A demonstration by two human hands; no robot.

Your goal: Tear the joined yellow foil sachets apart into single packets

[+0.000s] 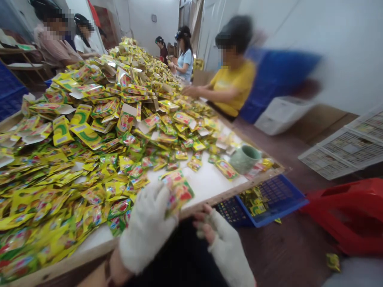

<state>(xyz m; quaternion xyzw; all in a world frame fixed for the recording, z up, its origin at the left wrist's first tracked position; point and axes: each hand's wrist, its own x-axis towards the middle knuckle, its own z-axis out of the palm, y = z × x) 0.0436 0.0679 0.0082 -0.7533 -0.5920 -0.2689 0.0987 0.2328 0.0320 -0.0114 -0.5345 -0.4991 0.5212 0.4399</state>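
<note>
My left hand (146, 225), in a white fingerless glove, is closed around some yellow-green printed sachets (181, 189) above the table's front edge. The held sachets are blurred, so their number does not show. My right hand (223, 243), gloved the same way, hovers just past the edge, its fingers loosely bent and apart with nothing visible in them. Loose sachets (38, 207) lie thickly to the left of my hands. Behind them rises a large heap of small yellow cartons (86, 133), several with open flaps.
On the table's right corner stands a green mug (245, 157). A blue basket (279, 199) holding sachets sits below that corner, near a red stool (350, 211) and white crates (338, 149). A person in yellow (231, 85) works along the right side; others sit farther back.
</note>
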